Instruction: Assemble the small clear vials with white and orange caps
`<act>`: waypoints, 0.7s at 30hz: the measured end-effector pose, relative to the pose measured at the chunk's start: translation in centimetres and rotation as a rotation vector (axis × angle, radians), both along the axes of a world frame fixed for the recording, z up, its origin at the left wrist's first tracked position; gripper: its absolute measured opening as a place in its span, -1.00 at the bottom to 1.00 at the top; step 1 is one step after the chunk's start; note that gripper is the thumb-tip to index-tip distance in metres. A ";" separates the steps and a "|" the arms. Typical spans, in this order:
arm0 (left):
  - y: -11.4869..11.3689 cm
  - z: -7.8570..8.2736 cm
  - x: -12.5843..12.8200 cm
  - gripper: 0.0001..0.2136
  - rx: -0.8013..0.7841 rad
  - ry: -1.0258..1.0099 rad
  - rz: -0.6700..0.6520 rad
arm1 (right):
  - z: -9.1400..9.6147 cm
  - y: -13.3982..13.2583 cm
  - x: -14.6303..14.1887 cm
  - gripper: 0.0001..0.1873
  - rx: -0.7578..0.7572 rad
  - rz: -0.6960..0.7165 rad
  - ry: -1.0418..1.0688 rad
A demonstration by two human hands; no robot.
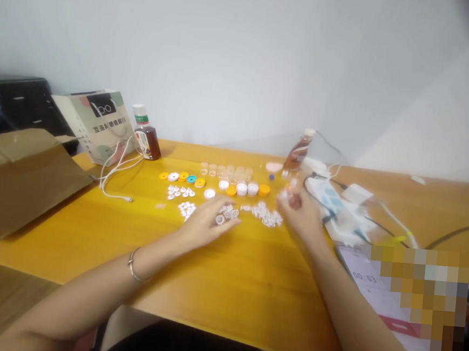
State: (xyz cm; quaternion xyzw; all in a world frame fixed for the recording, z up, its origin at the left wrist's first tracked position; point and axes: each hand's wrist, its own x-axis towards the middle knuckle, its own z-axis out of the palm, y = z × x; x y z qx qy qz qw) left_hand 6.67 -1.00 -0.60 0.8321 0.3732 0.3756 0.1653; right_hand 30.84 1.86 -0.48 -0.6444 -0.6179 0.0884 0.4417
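Observation:
My left hand hovers palm-down over the table with thumb and fingers apart, holding nothing. Just under its fingers are small white ring-like parts. My right hand is curled at the right of the parts, its fingertips pinched on something small, pale and blurred that I cannot make out. Between the hands lies a pile of small whitish pieces. Beyond them runs a row of white and orange round caps, with clear cylindrical cups behind. White discs and small white knobbed pieces lie left of my left hand.
A cardboard box, a paper bag, a white cable and a dark bottle stand or lie left. At right are a cola bottle, a power strip with cables, and a phone running a timer.

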 end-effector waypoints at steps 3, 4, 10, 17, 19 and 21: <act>0.3 -0.2 -0.1 -0.76 -0.008 0.016 -0.022 | -0.1 0.8 2.3 -0.68 -0.122 -0.169 -0.093; 0.4 -0.2 -0.1 -0.76 -0.017 0.027 -0.025 | -0.2 0.9 2.7 -0.69 -0.162 -0.173 -0.143; 1.8 0.0 -1.0 -0.78 0.002 0.056 0.043 | -1.0 1.6 3.8 -0.69 -0.205 -0.198 -0.288; 4.2 0.5 -3.2 -0.78 0.057 -0.010 0.216 | -1.1 2.0 4.3 -0.66 -0.184 -0.234 -0.348; 4.8 0.8 -4.0 -0.77 0.057 -0.065 0.280 | -0.9 1.9 4.3 -0.67 -0.172 -0.242 -0.348; 5.3 1.3 -4.9 -0.76 0.058 -0.113 0.338 | -0.4 1.7 4.2 -0.68 -0.125 -0.239 -0.348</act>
